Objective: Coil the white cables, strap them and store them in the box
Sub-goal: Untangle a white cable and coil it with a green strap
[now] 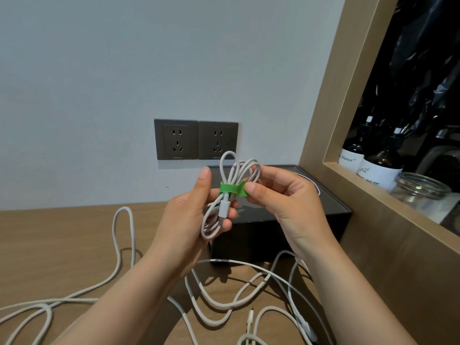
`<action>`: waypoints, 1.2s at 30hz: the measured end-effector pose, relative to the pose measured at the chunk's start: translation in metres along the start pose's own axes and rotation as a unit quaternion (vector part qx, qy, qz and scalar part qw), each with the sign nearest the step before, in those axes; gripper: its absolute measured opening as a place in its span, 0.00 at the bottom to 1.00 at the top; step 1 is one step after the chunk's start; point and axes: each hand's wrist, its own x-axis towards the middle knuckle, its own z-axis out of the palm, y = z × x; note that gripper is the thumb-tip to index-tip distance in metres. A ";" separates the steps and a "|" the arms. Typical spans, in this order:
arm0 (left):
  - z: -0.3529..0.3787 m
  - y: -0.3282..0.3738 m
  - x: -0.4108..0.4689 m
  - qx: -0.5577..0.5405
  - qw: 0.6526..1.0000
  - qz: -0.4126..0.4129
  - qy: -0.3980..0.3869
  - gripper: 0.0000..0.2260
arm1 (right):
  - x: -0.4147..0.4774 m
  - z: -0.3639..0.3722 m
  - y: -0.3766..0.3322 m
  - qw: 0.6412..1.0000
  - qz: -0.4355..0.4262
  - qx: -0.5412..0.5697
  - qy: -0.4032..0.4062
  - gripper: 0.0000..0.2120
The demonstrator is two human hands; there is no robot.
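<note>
From the head view, the coiled white cable [236, 170] is held up between both hands, above the surface [62, 240]. The left hand [196, 215] curls its fingers round the lower loops, thumb raised beside the bundle. The right hand [281, 195] pinches the end of the green strap [230, 188], which wraps the coil's middle just above a white plug [224, 207].

The dark box [286, 220] sits just behind the hands. Loose white cables [224, 295] sprawl below and to the left of the left hand.

The cable looks light and soft but springy, so its loops would likely fan apart if let go. The best hold is probably at the strapped waist, not the free loops above the thumbs. The strap seems thin and flexible — easy to pull snug, and easy to let slip.
</note>
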 end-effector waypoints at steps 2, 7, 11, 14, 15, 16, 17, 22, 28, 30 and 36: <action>0.000 0.001 -0.001 0.025 1.000 0.014 -0.009 0.30 | 0.000 -0.001 0.000 1.000 0.000 0.001 0.003 0.13; -0.004 0.001 0.000 0.063 0.997 0.035 -0.041 0.12 | 0.001 -0.002 -0.001 1.000 0.003 0.008 0.009 0.13; -0.008 -0.001 0.004 0.065 0.997 0.006 -0.044 0.14 | 0.002 -0.004 0.001 1.000 0.007 -0.005 0.016 0.14; -0.009 0.000 0.005 0.091 0.995 -0.005 -0.044 0.16 | 0.002 -0.003 0.002 1.000 0.012 -0.004 0.017 0.15; -0.010 0.001 0.005 0.098 0.994 -0.005 -0.045 0.16 | 0.001 -0.003 0.002 1.000 0.012 -0.004 0.018 0.15; -0.011 0.002 0.005 0.105 0.993 -0.002 -0.046 0.17 | 0.001 -0.003 0.002 1.000 0.012 -0.004 0.018 0.15; -0.012 0.004 0.005 0.116 0.992 0.001 -0.048 0.19 | 0.001 -0.002 0.001 1.000 0.011 -0.003 0.017 0.15; -0.015 0.008 0.005 0.143 0.989 -0.003 -0.047 0.22 | -0.001 0.002 -0.001 1.000 -0.001 0.000 0.009 0.13; -0.012 0.006 0.005 0.172 0.983 0.057 0.009 0.14 | -0.002 0.004 -0.003 1.000 -0.020 0.013 0.019 0.14; -0.012 0.004 0.006 0.184 0.980 0.075 0.031 0.17 | -0.001 0.004 -0.002 0.999 -0.024 0.013 0.022 0.14; -0.012 0.004 0.005 0.177 0.979 0.094 0.033 0.11 | -0.001 0.004 -0.001 0.999 -0.033 0.007 0.026 0.14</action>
